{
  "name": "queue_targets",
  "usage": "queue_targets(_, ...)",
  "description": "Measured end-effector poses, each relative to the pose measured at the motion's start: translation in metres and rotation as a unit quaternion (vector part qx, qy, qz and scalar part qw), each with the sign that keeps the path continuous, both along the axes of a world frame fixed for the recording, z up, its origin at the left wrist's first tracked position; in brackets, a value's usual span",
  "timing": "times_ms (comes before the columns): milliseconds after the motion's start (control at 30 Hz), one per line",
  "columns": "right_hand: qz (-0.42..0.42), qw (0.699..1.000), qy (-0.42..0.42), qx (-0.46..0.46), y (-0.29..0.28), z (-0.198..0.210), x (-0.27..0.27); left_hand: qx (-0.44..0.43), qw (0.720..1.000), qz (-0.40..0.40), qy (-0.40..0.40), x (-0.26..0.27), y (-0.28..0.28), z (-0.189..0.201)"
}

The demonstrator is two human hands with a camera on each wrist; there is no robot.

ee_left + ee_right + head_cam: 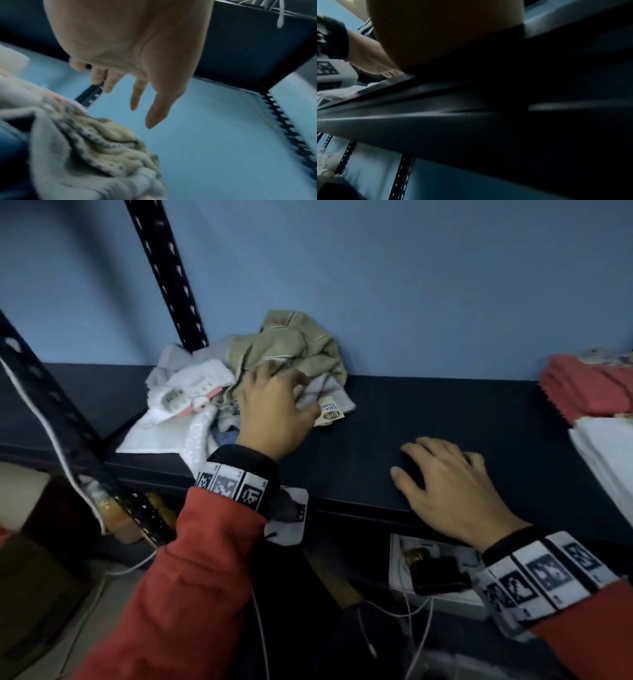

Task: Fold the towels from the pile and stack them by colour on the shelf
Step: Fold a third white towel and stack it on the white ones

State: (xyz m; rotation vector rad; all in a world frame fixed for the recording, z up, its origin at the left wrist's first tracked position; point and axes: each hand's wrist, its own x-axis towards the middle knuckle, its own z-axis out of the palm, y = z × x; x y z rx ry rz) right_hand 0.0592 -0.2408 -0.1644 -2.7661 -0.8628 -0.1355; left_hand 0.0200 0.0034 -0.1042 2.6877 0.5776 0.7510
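Towels in the crumpled beige-and-white cloth pile [246, 378] lie at the dark shelf [411, 412] back-left; our left hand [274, 409] reaches over them, fingers [135, 97] spread, so we should pinch one corner while our right hand [448, 487] rests flat.

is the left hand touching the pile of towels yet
Cannot tell. The head view shows the left hand over the pile of towels, hiding any contact; the left wrist view shows spread fingers above the cloth, but blurred.
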Motion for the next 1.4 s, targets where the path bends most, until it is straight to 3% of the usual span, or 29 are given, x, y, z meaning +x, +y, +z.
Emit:
queue_targets(133, -0.002, 1.0, -0.012, 0.001, 0.0, -0.003, -0.005, -0.086, 0.98, 0.181, 0.003, -0.014, 0.047, 0.002)
queue_targets(267, -0.004, 1.0, -0.024, -0.006, 0.001, -0.001, -0.006, -0.107, 0.977, 0.185, 0.002, -0.029, 0.092, -0.012)
queue_targets(533, 0.004, 1.0, -0.026, 0.003, -0.002, -0.002, -0.007, -0.107, 0.944, 0.277, -0.145, -0.043, 0.087, 0.003)
queue_targets(667, 0.002, 1.0, -0.029, 0.0, -0.002, -0.003, -0.008, -0.006, 0.924, 0.21, -0.319, -0.054, 0.064, 0.033)
queue_targets(800, 0.062, 0.993, 0.009, 0.103, -0.005, 0.001, -0.009, 0.031, 0.935, 0.067, -0.347, -0.055, 0.015, 0.073)
queue_targets(867, 0.09, 0.96, 0.107, 0.242, -0.008, 0.009, -0.013, -0.021, 0.945, -0.01, -0.327, -0.041, -0.004, 0.075)
queue_targets(1000, 0.126, 0.848, 0.27, 0.439, -0.005, 0.027, -0.03, -0.22, 0.925, -0.175, -0.256, -0.008, -0.047, 0.049)
queue_targets(1067, 0.135, 0.794, 0.306, 0.508, -0.001, 0.03, -0.033, -0.319, 0.898, -0.244, -0.181, -0.002, -0.074, 0.033)
queue_targets(1167, 0.027, 0.747, 0.292, 0.597, -0.002, 0.029, -0.023, -0.415, 0.842, -0.338, -0.065, 0.0, -0.103, 0.014)
queue_targets(1233, -0.039, 0.683, 0.321, 0.655, -0.01, 0.028, -0.011, -0.397, 0.838, -0.372, -0.037, 0.0, -0.106, 0.005)
queue_targets(1300, -0.04, 0.607, 0.39, 0.691, -0.022, 0.035, 0.0, -0.342, 0.862, -0.375, -0.004, -0.001, -0.101, -0.004)
queue_targets(1333, -0.025, 0.586, 0.42, 0.693, -0.028, 0.039, 0.004, -0.298, 0.882, -0.364, 0.024, 0.0, -0.098, -0.008)
queue_targets(1400, -0.02, 0.58, 0.428, 0.693, -0.037, 0.043, 0.012, -0.203, 0.922, -0.321, 0.077, -0.001, -0.092, -0.019)
